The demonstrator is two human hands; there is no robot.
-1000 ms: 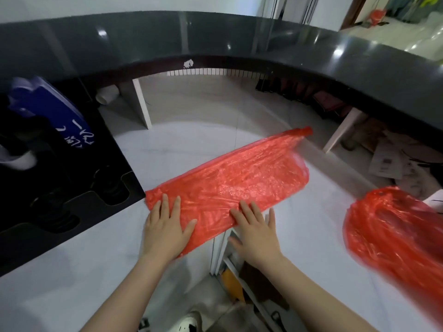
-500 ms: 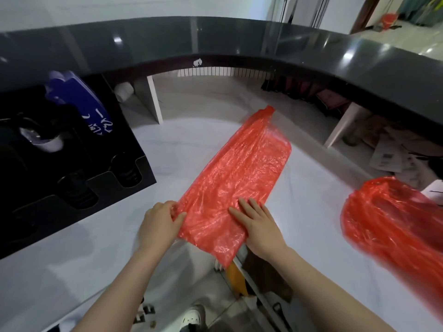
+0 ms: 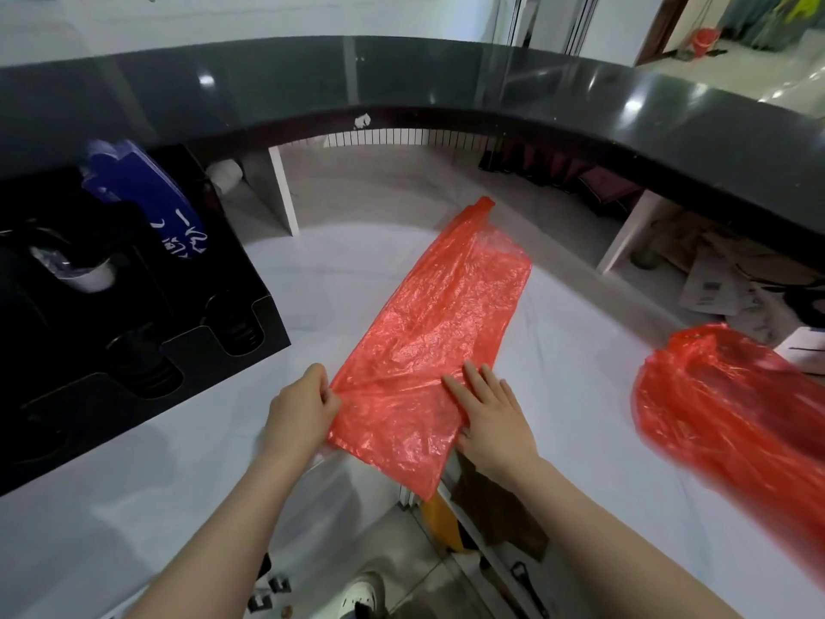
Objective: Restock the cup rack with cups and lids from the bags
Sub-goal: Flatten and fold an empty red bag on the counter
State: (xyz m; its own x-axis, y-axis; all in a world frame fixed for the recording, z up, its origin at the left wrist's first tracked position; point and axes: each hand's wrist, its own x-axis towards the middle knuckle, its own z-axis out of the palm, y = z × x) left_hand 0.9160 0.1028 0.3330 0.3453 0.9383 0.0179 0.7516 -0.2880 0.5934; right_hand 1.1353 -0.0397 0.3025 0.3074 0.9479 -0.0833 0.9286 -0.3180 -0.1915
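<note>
The second red bag on the right is smeared with blur and runs off the edge. The black rack is too dark to make out its contents, its left side cut off.

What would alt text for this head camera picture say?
Two bare hands flatten an empty red plastic bag on a white counter: the left hand pinches its edge, the right hand presses it flat. A black cup rack stands left, a fuller red bag right.
</note>
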